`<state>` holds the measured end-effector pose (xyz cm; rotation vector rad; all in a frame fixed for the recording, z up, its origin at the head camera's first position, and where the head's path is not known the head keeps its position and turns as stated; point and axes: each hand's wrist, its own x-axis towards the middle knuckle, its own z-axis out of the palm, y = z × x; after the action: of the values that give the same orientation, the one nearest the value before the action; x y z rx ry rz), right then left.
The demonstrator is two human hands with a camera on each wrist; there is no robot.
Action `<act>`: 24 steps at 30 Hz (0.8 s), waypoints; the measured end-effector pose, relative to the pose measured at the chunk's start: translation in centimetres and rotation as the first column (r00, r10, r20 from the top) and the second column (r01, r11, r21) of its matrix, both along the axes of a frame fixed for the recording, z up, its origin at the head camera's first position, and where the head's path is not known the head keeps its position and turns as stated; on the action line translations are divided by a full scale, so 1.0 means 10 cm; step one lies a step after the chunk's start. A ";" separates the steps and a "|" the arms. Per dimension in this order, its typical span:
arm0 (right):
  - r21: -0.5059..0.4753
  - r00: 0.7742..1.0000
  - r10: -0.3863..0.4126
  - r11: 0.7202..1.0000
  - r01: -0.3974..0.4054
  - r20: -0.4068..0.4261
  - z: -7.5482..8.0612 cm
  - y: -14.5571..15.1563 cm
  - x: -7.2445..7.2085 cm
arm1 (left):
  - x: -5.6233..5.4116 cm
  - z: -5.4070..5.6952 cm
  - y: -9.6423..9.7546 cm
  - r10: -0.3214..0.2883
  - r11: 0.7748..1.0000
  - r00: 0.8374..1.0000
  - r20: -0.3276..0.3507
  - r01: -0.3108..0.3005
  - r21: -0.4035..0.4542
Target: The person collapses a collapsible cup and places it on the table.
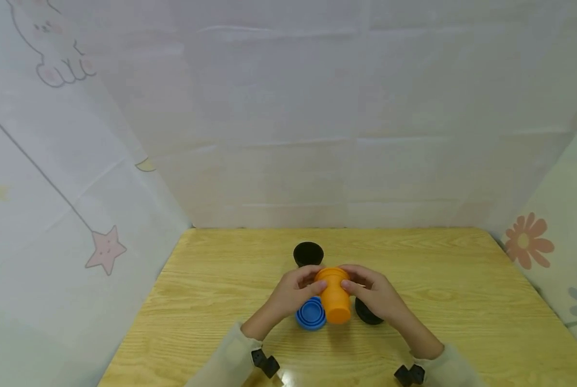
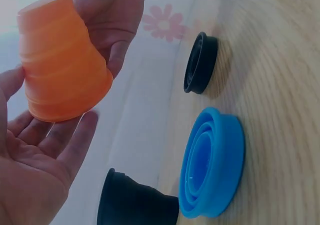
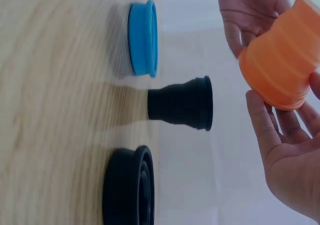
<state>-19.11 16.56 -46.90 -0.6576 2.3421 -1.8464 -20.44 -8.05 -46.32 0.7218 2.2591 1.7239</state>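
Observation:
An orange collapsible cup [image 1: 336, 295], drawn out to full height, is held above the table between my two hands. Its wide rim points away from me and its narrow base faces me. My left hand [image 1: 293, 293] grips it from the left, thumb on the near side and fingers behind the rim. From the right, my right hand [image 1: 376, 294] holds it in the same way. Below the cup lies a blue collapsible cup [image 2: 212, 165], folded flat. A folded black cup [image 3: 129, 187] sits under my right hand, partly hidden in the head view.
Behind my hands a black cup [image 3: 180, 104] stands upright and extended on the wooden table [image 1: 211, 301]. Printed white cloth [image 1: 279, 134] hangs along the table's back and sides.

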 end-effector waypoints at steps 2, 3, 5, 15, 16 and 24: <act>0.007 1.000 0.000 1.000 0.000 0.012 0.00 -0.02 0.02 | 0.02 -0.01 -0.01 0.002 1.000 0.999 0.035 -0.002 0.026; 0.007 1.000 0.004 1.000 -0.004 0.021 0.01 -0.03 0.03 | 0.03 -0.01 -0.02 0.001 0.999 0.999 0.047 -0.003 0.039; 0.008 0.999 0.014 1.000 -0.015 0.031 0.02 -0.04 0.05 | 0.05 -0.01 -0.02 0.000 0.998 0.998 0.062 -0.004 0.059; 0.003 0.999 0.039 0.999 -0.039 -0.004 0.06 -0.07 0.12 | 0.12 0.05 -0.04 0.003 0.997 0.998 0.065 -0.008 0.077; 0.009 0.999 0.039 0.999 -0.039 -0.009 0.06 -0.08 0.13 | 0.12 0.05 -0.04 0.002 0.997 0.998 0.067 -0.007 0.078; 0.042 0.999 0.016 0.999 -0.015 -0.040 0.05 -0.10 0.14 | 0.14 0.04 -0.04 -0.009 0.996 0.999 0.037 0.006 0.087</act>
<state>-17.72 15.61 -46.40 -0.7125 2.3865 -1.7894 -19.02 -8.49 -45.88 0.7088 2.1658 1.8265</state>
